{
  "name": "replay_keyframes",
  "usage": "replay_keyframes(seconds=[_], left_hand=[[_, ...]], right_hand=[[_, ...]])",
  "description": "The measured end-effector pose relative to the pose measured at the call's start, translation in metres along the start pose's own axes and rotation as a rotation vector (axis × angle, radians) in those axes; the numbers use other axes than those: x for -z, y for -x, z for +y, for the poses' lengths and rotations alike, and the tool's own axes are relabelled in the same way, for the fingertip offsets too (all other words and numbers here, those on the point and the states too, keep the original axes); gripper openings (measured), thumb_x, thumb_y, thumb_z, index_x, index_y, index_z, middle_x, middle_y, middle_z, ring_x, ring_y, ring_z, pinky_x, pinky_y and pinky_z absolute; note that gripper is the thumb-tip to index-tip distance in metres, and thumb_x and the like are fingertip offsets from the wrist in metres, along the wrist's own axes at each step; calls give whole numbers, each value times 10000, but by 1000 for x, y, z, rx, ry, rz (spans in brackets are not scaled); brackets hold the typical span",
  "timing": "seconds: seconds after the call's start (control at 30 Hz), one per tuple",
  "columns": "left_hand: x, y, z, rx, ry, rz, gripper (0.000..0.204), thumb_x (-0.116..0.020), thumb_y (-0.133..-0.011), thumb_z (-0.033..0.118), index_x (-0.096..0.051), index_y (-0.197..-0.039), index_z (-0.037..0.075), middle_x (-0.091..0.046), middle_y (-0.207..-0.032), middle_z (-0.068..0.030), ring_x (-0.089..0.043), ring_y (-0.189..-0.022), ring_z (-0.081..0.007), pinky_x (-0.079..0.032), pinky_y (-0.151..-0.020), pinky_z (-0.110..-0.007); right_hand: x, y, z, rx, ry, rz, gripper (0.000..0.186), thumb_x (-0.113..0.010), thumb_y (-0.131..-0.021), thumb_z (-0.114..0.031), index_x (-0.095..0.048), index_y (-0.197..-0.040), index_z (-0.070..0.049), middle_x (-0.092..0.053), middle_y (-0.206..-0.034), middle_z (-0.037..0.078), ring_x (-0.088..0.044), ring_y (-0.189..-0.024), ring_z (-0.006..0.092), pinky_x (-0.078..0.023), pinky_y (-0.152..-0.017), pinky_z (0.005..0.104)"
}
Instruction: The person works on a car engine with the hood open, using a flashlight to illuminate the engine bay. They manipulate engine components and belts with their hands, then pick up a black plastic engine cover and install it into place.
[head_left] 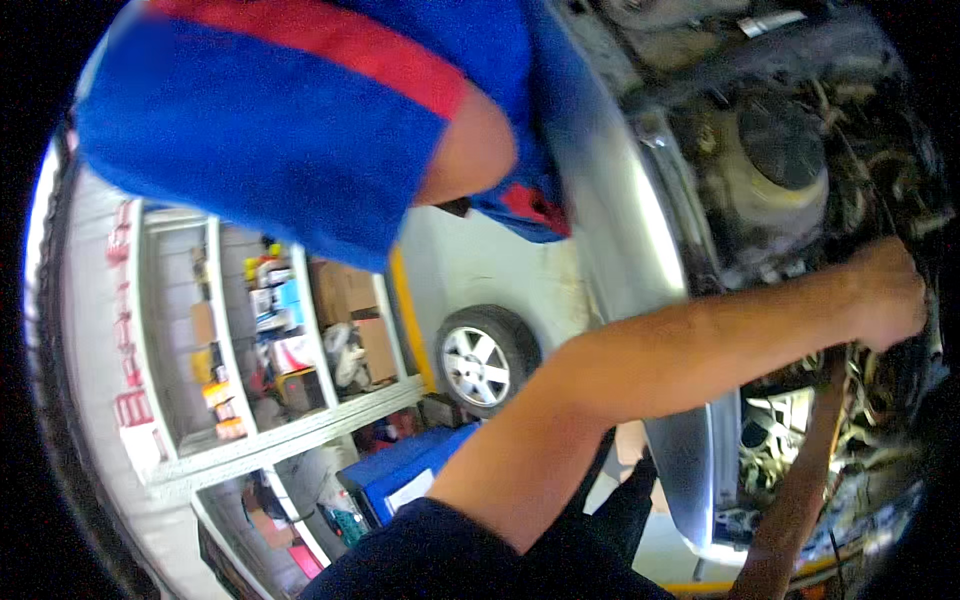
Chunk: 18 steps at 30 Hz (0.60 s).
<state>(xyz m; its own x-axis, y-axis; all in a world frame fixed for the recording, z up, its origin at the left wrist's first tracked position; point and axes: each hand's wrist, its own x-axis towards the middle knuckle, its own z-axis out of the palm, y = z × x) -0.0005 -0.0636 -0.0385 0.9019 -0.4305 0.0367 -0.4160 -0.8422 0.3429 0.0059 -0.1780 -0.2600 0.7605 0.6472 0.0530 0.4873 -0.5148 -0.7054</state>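
Observation:
My left hand (888, 293) is curled down in the engine bay of a car, among dark hoses and parts at the right, with what it grips hidden. Just above it is a translucent round reservoir (760, 215) with a black cap (782, 135). My left forearm crosses in front of the silver fender (645, 220). My right forearm (790, 510) reaches up from the lower right into the bay, beside lighted, cluttered parts (780, 430); the fingers of that hand are too hidden and dark to make out.
A co-worker in blue clothing with a red stripe (270, 140) stands close at the upper left, beside the fender. A loose wheel (475, 365) rests on the floor (480, 260) near white shelving (215, 330) holding several boxes. A blue box (390, 460) sits at the bottom centre.

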Motion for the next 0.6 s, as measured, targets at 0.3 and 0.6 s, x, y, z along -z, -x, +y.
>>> replay_keyframes(seconds=[0.3, 0.6], left_hand=[[-16, -5, -2, 51, -53, -48, 197, -693, -789, 277, -809, -926, 194, -775, -940, -64, -734, -923, -292, -549, -744, -481], [-28, -14, -7, 49, -37, -19, 196, -682, -793, 281, -812, -924, 212, -777, -960, -53, -729, -939, -283, -536, -735, -476]], right_hand=[[32, -105, -320, 730, -298, 107, 281, -505, -997, -216, -661, -1097, -4, -684, -1068, 206, -670, -936, 368, -543, -812, 441], [55, -177, -553, 1263, -487, 268, 270, -516, -979, -211, -685, -1025, -6, -689, -1006, 224, -677, -891, 385, -539, -787, 461]])
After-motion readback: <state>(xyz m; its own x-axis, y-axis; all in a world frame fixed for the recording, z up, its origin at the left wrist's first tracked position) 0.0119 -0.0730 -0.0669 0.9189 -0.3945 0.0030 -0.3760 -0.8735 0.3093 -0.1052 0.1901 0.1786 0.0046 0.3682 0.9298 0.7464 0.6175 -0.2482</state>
